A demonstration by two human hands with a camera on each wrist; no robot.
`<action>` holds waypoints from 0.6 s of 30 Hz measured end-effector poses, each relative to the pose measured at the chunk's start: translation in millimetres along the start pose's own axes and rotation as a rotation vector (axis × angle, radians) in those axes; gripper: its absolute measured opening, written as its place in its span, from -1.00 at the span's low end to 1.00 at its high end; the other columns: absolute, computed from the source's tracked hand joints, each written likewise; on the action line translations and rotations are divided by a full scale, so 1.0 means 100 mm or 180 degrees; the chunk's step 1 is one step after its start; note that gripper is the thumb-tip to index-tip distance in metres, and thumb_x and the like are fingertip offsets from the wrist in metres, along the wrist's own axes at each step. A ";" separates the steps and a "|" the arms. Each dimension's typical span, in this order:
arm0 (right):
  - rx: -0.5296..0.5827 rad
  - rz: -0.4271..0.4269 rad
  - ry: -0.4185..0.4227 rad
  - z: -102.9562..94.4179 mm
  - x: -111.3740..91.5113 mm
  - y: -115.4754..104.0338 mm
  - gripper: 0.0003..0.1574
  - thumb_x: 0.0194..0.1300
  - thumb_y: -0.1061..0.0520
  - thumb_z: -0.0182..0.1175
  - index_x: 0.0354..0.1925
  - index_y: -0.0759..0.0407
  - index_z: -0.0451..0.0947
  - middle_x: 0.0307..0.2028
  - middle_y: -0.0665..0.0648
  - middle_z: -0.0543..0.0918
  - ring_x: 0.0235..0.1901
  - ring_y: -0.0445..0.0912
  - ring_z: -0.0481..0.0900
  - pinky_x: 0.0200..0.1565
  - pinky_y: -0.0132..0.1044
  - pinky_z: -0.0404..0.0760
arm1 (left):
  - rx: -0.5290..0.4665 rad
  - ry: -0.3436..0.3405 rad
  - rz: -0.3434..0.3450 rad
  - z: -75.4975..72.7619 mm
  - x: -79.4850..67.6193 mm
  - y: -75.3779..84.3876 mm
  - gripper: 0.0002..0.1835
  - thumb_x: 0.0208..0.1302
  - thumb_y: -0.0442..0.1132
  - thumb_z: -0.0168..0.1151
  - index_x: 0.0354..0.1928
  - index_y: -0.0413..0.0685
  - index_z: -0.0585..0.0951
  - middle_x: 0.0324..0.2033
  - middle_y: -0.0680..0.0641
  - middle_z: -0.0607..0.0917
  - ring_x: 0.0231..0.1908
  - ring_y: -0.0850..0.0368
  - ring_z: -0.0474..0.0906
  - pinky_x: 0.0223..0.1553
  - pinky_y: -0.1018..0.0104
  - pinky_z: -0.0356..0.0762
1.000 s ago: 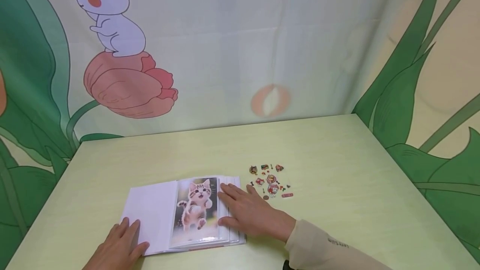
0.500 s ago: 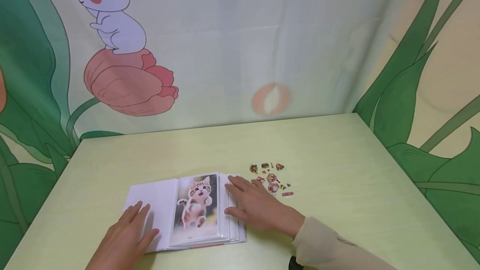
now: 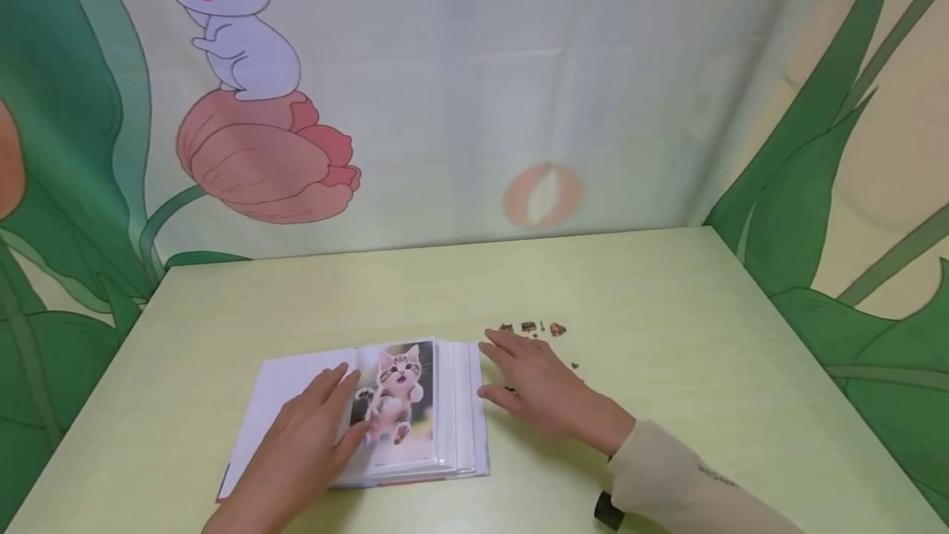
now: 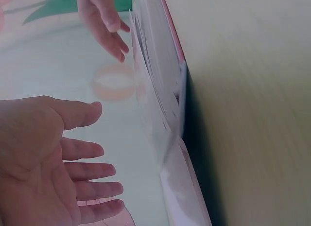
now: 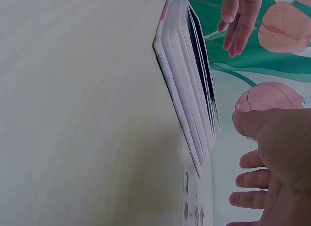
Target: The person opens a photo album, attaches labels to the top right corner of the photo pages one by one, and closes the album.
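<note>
An open photo album (image 3: 461,410) lies on the table, its white inside cover (image 3: 285,386) to the left and a kitten picture (image 3: 400,402) on the page to the right. Over the cover and the picture's left edge hovers my left hand (image 3: 300,427), fingers extended; in the left wrist view this hand (image 4: 39,158) is apart from the pages (image 4: 155,56). My right hand (image 3: 552,390), fingers loosely straight, is above the table just past the album's right edge and holds nothing. Beneath it, small colourful stickers (image 3: 558,329) are partly hidden.
The pale yellow-green table (image 3: 667,311) meets a curtain (image 3: 415,105) printed with a rabbit and flowers at its back edge. Part of the sticker sheet (image 5: 190,201) shows beside the album in the right wrist view. A black band (image 3: 610,511) is at the right sleeve.
My left hand has lifted from the album's left edge and moved right over the cover and picture. My right hand has left the page edges and moved right, covering more stickers.
</note>
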State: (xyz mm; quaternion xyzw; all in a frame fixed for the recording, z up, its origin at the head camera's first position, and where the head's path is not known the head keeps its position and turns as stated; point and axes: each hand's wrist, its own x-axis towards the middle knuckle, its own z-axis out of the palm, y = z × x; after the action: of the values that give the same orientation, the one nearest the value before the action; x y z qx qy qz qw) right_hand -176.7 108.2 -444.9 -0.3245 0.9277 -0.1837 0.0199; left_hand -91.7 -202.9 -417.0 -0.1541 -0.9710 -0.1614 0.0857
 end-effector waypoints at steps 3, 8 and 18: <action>-0.0047 -0.0043 0.0099 -0.04 0.03 0.07 -0.19 0.52 -0.19 0.19 0.47 0.28 0.36 0.52 0.25 0.30 0.50 0.13 0.25 0.40 0.21 0.28 | -0.0047 0.0028 0.0028 -0.01 0.08 0.10 -0.35 0.33 -0.15 0.43 0.36 -0.35 0.50 0.36 -0.39 0.47 0.36 -0.36 0.38 0.27 -0.30 0.41; -0.0037 -0.0013 0.0237 -0.13 0.07 0.23 -0.27 0.51 -0.08 0.24 0.43 0.31 0.41 0.47 0.28 0.36 0.47 0.17 0.29 0.35 0.26 0.34 | -0.0123 0.0150 0.0290 0.04 0.24 0.30 -0.39 0.33 -0.20 0.43 0.33 -0.35 0.52 0.32 -0.36 0.51 0.34 -0.31 0.43 0.25 -0.27 0.45; -0.0214 -0.0012 0.0417 -0.21 0.21 0.45 -0.40 0.44 0.10 0.33 0.32 0.36 0.51 0.30 0.32 0.54 0.29 0.21 0.49 0.24 0.22 0.50 | -0.0120 -0.0088 0.0565 0.23 0.62 0.60 -0.41 0.33 -0.23 0.43 0.30 -0.42 0.52 0.30 -0.38 0.52 0.34 -0.29 0.43 0.29 -0.22 0.44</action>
State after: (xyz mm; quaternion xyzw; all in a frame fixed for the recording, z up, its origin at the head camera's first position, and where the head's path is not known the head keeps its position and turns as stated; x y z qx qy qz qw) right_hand -223.3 134.1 -439.5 -0.3140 0.9320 -0.1734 -0.0521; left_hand -133.2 -124.2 -408.2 -0.2434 -0.9514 -0.1693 0.0833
